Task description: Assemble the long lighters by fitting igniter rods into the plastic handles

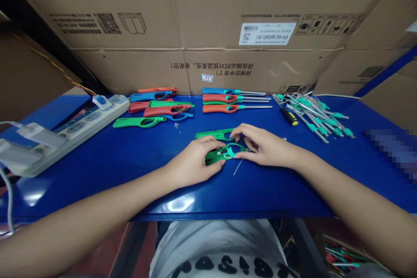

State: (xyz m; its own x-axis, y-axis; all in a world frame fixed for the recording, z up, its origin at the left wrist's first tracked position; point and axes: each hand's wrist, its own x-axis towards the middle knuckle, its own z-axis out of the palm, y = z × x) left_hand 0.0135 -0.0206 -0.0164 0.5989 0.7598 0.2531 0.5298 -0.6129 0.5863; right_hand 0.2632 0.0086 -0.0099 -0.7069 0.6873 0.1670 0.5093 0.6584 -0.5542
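at the left of the blue table [97, 160] lies a white power strip [85, 126], then a loose heap of coloured casings [133, 123]. the left hand [195, 163] grips an open green shell [212, 157], thumb below and fingers above; a teal insert [229, 153] sits inside it. just beyond lies another green half [211, 134]. farther back are lighters [223, 108] with metal noses. the right hand [260, 145] curls, thumb at the insert, though its fingers hide whether it grips anything. at right, a screwdriver [289, 116] touches teal-fitted metal rods [314, 115].
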